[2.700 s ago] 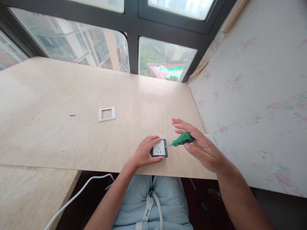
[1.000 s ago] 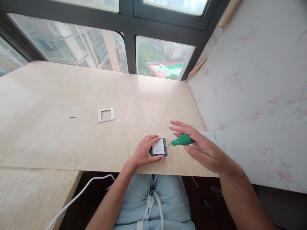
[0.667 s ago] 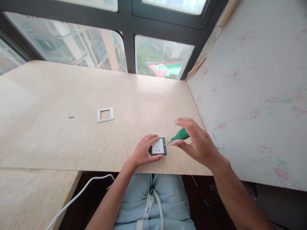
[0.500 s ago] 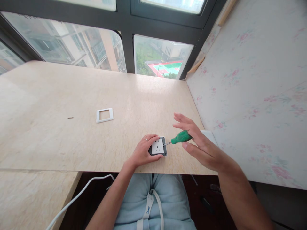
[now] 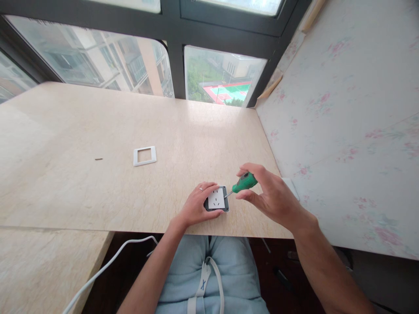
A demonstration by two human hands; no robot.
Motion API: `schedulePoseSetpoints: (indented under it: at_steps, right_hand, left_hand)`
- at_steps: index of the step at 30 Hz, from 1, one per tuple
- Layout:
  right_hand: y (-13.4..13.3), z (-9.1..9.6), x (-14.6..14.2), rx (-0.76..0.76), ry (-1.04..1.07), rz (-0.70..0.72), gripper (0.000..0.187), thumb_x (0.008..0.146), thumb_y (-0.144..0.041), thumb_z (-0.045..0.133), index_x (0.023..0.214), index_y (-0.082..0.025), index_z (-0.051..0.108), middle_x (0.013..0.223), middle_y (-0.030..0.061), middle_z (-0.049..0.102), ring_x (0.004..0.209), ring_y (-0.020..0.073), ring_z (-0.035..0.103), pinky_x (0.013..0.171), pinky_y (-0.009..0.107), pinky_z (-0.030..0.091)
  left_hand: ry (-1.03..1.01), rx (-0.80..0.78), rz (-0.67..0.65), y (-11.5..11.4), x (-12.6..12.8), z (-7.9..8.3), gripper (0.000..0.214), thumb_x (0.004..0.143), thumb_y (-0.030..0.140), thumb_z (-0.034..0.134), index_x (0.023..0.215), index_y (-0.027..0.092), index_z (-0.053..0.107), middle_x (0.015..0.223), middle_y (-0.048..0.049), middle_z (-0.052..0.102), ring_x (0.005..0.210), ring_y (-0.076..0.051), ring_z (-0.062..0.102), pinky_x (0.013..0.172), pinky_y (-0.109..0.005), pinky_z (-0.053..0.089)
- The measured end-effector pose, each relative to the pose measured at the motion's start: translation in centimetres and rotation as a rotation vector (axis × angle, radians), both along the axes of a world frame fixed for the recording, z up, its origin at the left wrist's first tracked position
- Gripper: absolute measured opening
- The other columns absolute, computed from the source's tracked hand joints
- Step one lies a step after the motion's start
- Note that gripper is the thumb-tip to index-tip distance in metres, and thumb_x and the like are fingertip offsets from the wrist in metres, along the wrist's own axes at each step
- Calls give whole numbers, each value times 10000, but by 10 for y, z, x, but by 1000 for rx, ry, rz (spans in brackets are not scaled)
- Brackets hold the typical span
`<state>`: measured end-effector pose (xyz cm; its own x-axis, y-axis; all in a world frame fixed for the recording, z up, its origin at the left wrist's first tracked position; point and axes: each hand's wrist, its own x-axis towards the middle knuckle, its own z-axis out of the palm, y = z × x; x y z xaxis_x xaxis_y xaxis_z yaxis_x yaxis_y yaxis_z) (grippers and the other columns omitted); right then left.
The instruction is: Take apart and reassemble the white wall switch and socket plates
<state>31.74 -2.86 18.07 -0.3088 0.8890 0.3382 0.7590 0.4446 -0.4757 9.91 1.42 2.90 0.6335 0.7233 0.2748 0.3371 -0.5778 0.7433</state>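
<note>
A white wall socket point(image 5: 216, 199) with a dark grey surround lies near the front edge of the sill. My left hand point(image 5: 198, 203) grips it from the left, fingers along the far side and thumb along the near side. From the right, my right hand point(image 5: 266, 194) curls its fingers and thumb around the green handle of a screwdriver point(image 5: 245, 182). The screwdriver leans to the right, its metal tip at the socket's right side. The screw under the tip is too small to make out. A white socket frame point(image 5: 135, 158) lies apart, farther left.
A small dark screw-like piece point(image 5: 98, 159) lies left of the frame on the marble-patterned sill point(image 5: 81, 196). Beyond my right hand a flat white piece point(image 5: 290, 187) rests by the papered wall point(image 5: 360, 131). A white cable point(image 5: 113, 258) hangs at lower left. Windows stand behind.
My right hand has gone from loosely spread fingers to fingers closed around the screwdriver handle, which is now tilted more steeply. The left hand stays on the socket.
</note>
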Motion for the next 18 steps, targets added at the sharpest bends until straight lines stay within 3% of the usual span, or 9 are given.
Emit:
schedulePoseSetpoints:
  at_steps: [4, 7, 9, 12, 15, 18]
  right_hand:
    - [-8, 10, 3, -183, 117, 163, 452, 1008, -293, 420, 1458, -265, 379, 1524, 101, 437, 1376, 250, 460, 1057, 428, 477]
    - [-9, 13, 6, -209, 171, 248, 441, 995, -214, 435, 1430, -283, 441, 1534, 73, 430, 1408, 239, 418, 1050, 411, 487]
    - [-7, 12, 5, -136, 174, 244, 381, 981, -209, 500, 1355, -275, 521, 1391, 76, 579, 1298, 227, 537, 1011, 383, 506]
    - [-1, 9, 1, 22, 87, 153, 273, 940, -274, 618, 1210, -239, 592, 1058, 56, 708, 956, 187, 678, 849, 317, 538]
    - [4, 7, -3, 190, -97, 33, 222, 905, -389, 658, 1001, -193, 615, 809, 26, 650, 693, 151, 608, 632, 271, 480]
    - [8, 6, -7, 310, -237, -56, 318, 900, -481, 631, 822, -179, 570, 696, 5, 567, 590, 128, 518, 525, 258, 385]
  left_hand:
    - [-10, 11, -2, 0, 0, -1, 692, 779, 472, 740, 1374, 255, 461, 1385, -100, 524, 1289, -284, 474, 1104, -461, 396]
    - [-11, 9, -9, 0, 0, -1, 691, 783, 475, 736, 1379, 259, 459, 1392, -101, 518, 1294, -287, 470, 1105, -468, 394]
    - [-10, 5, -10, 0, 0, -1, 691, 781, 475, 736, 1378, 261, 462, 1389, -101, 520, 1290, -290, 472, 1100, -470, 398]
    - [-5, -3, -5, 0, 0, 0, 700, 773, 474, 743, 1378, 259, 465, 1381, -103, 525, 1284, -296, 477, 1096, -474, 400]
    - [1, -8, -5, 0, 0, 1, 695, 772, 470, 742, 1374, 254, 469, 1376, -105, 528, 1282, -298, 478, 1100, -473, 395]
    - [-1, -5, -7, 0, 1, 2, 694, 773, 465, 740, 1374, 250, 467, 1376, -107, 527, 1280, -299, 478, 1103, -473, 391]
